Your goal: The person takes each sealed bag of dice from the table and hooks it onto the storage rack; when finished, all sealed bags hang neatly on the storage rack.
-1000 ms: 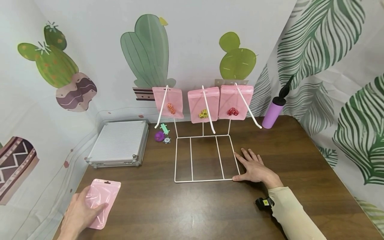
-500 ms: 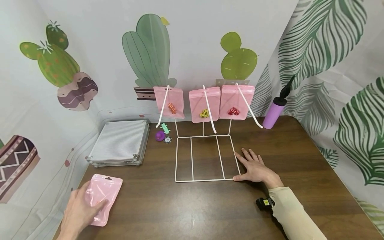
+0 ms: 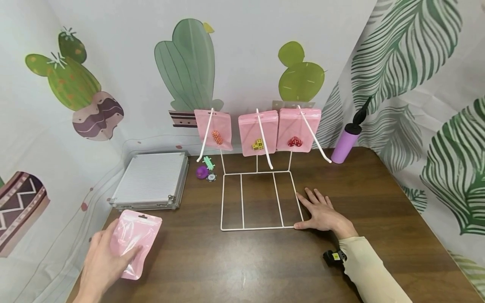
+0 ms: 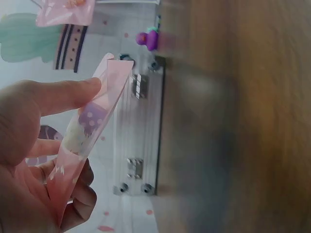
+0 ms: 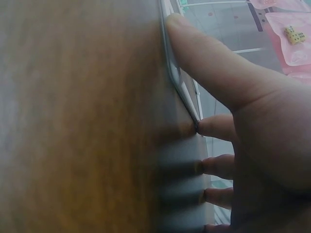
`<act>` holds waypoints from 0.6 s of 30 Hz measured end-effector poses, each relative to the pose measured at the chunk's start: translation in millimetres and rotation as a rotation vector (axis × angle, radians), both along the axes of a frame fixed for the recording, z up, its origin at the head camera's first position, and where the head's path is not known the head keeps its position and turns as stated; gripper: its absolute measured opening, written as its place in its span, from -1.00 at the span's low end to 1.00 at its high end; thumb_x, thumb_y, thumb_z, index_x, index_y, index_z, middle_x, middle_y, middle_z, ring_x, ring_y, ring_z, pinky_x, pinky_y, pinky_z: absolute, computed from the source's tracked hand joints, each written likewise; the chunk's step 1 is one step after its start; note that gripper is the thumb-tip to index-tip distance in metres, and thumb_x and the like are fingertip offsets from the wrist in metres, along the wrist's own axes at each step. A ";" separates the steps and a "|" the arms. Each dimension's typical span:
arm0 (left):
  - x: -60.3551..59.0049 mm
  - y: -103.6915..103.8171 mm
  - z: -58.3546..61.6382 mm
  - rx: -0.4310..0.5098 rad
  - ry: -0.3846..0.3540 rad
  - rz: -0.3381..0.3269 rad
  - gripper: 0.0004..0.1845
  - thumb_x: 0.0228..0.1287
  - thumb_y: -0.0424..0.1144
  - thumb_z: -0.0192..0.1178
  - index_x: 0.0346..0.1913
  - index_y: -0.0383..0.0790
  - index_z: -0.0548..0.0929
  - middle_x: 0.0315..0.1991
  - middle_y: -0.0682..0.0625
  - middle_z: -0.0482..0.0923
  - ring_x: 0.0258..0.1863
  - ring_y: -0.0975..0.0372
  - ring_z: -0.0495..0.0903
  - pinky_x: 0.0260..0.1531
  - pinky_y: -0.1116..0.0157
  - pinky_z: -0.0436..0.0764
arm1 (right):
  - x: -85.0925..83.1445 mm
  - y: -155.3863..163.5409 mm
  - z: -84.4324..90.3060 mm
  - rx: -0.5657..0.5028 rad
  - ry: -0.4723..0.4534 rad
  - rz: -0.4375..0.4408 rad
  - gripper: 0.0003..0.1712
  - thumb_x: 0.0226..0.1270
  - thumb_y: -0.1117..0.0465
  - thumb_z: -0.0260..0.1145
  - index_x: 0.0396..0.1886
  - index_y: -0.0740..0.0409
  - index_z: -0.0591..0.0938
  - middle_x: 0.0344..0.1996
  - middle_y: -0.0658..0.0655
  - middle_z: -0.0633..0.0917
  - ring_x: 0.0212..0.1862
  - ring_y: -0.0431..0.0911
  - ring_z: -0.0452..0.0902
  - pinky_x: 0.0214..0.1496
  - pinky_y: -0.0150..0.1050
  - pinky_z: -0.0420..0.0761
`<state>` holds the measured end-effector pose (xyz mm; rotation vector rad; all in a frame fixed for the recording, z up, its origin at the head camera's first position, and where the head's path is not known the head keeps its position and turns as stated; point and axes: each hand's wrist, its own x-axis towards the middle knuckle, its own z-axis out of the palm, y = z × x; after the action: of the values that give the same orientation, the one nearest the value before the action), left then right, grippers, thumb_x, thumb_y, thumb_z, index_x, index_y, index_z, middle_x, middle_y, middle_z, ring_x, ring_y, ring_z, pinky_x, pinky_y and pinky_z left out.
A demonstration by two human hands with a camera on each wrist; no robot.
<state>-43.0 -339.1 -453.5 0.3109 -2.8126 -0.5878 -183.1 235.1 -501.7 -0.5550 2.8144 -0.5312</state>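
My left hand (image 3: 99,261) pinches a pink zip bag (image 3: 133,235) with a hang hole, raised over the table's left side. In the left wrist view the thumb presses one face of the bag (image 4: 77,141) and the fingers lie behind it; a purple patch with white dots shows there. My right hand (image 3: 322,213) rests with spread fingers on the table, its thumb and index finger touching the white wire rack (image 3: 250,229) at its base. From the rack's hooks hang pink bags with orange dice (image 3: 217,137), yellow dice (image 3: 258,144) and red dice (image 3: 294,142).
A silver case (image 3: 149,179) lies at the back left. Beside it are a purple rubber duck-like toy (image 3: 202,171), a mint-green figure (image 3: 208,163) and a poker chip (image 3: 211,177). A purple hand pump (image 3: 345,143) stands at the back right.
My left hand has moved up and slightly to the right with the pink zip bag, nearer the silver case. The right hand stays on the rack's base.
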 end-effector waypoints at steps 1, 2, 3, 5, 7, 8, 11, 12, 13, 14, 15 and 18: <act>-0.3 2.7 1.7 0.002 0.023 -0.002 0.11 -0.12 0.08 0.53 0.49 -0.15 0.18 0.05 -0.31 0.33 -0.19 -0.07 0.41 -0.50 0.13 0.39 | 0.3 -0.1 0.1 0.000 0.005 0.001 0.25 -0.05 -0.43 0.39 0.53 0.09 0.15 0.50 0.44 0.01 0.48 0.43 -0.20 0.35 0.50 -0.11; -0.8 5.3 3.4 0.003 0.047 -0.003 0.10 -0.13 0.05 0.55 0.49 -0.14 0.20 0.04 -0.29 0.34 -0.20 -0.05 0.41 -0.50 0.16 0.38 | 0.4 0.0 0.0 0.002 0.006 -0.002 0.25 -0.05 -0.43 0.40 0.53 0.09 0.15 0.50 0.44 0.01 0.48 0.43 -0.20 0.35 0.50 -0.11; -1.5 7.7 5.2 0.004 0.069 -0.007 0.10 -0.15 0.02 0.56 0.48 -0.13 0.21 0.04 -0.28 0.35 -0.20 -0.05 0.41 -0.50 0.18 0.36 | 0.6 -0.2 0.1 0.002 0.010 -0.001 0.25 -0.05 -0.43 0.40 0.53 0.10 0.16 0.50 0.44 0.01 0.48 0.43 -0.20 0.35 0.50 -0.10; -2.9 13.4 9.1 0.009 0.117 -0.014 0.09 -0.19 -0.04 0.58 0.47 -0.13 0.25 0.01 -0.27 0.36 -0.21 -0.04 0.41 -0.50 0.16 0.36 | 0.8 0.0 1.5 0.004 0.017 0.000 0.25 -0.06 -0.43 0.40 0.53 0.11 0.17 0.49 0.45 0.02 0.47 0.44 -0.18 0.34 0.51 -0.10; -4.0 18.4 13.8 0.016 0.149 -0.023 0.09 -0.21 -0.09 0.59 0.47 -0.12 0.26 0.01 -0.26 0.37 -0.21 -0.03 0.41 -0.49 0.16 0.36 | 1.2 -0.1 2.6 0.008 0.021 0.001 0.25 -0.06 -0.42 0.40 0.52 0.11 0.17 0.49 0.45 0.03 0.47 0.44 -0.17 0.34 0.51 -0.09; -4.3 21.4 16.2 0.025 0.161 -0.027 0.08 -0.21 -0.10 0.60 0.47 -0.10 0.27 0.02 -0.26 0.38 -0.20 -0.03 0.42 -0.48 0.16 0.35 | 1.3 -0.3 2.9 0.008 0.022 0.002 0.25 -0.06 -0.42 0.41 0.52 0.11 0.17 0.49 0.46 0.03 0.47 0.45 -0.17 0.34 0.51 -0.08; -6.2 31.5 23.4 0.048 0.196 -0.049 0.08 -0.21 -0.13 0.60 0.47 -0.07 0.28 0.02 -0.23 0.40 -0.20 0.02 0.43 -0.44 0.20 0.35 | 1.9 -0.8 3.4 0.010 0.026 0.002 0.25 -0.06 -0.42 0.41 0.52 0.12 0.18 0.49 0.45 0.04 0.47 0.45 -0.16 0.34 0.51 -0.07; -7.1 35.0 25.5 0.053 0.203 -0.056 0.08 -0.21 -0.13 0.60 0.47 -0.05 0.27 0.02 -0.22 0.40 -0.20 0.04 0.43 -0.43 0.22 0.34 | 1.8 -0.8 3.1 0.011 0.024 0.001 0.25 -0.06 -0.42 0.41 0.52 0.11 0.18 0.49 0.45 0.04 0.47 0.44 -0.17 0.35 0.50 -0.08; -8.0 38.5 27.6 0.058 0.212 -0.062 0.08 -0.21 -0.13 0.60 0.47 -0.04 0.27 0.02 -0.21 0.40 -0.20 0.06 0.43 -0.42 0.24 0.34 | 1.8 -0.8 2.6 0.011 0.023 0.002 0.25 -0.06 -0.42 0.40 0.52 0.11 0.17 0.49 0.45 0.03 0.48 0.44 -0.17 0.35 0.50 -0.08; -9.4 42.0 29.5 0.060 0.221 -0.067 0.08 -0.22 -0.14 0.60 0.47 -0.03 0.28 0.02 -0.19 0.40 -0.20 0.08 0.43 -0.41 0.26 0.33 | 1.9 -0.8 2.2 0.008 0.025 0.005 0.25 -0.05 -0.42 0.40 0.52 0.11 0.17 0.49 0.45 0.03 0.47 0.44 -0.17 0.34 0.50 -0.08; -10.8 45.4 31.6 0.060 0.231 -0.074 0.08 -0.22 -0.15 0.60 0.47 -0.03 0.28 0.02 -0.18 0.41 -0.21 0.10 0.43 -0.41 0.28 0.32 | 2.0 -0.7 1.9 0.007 0.025 0.006 0.25 -0.05 -0.42 0.40 0.52 0.12 0.17 0.49 0.46 0.03 0.47 0.45 -0.17 0.34 0.50 -0.08; -15.0 56.2 38.2 0.075 0.260 -0.098 0.08 -0.23 -0.17 0.61 0.47 -0.01 0.29 0.01 -0.15 0.41 -0.21 0.14 0.42 -0.40 0.34 0.32 | 2.7 0.2 0.7 0.003 0.014 0.003 0.25 -0.04 -0.43 0.39 0.53 0.10 0.16 0.50 0.44 0.02 0.48 0.44 -0.19 0.35 0.49 -0.10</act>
<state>-58.0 -282.8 -415.3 0.1020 -2.5707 -0.7010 -180.3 235.3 -501.0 -0.5644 2.8264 -0.5241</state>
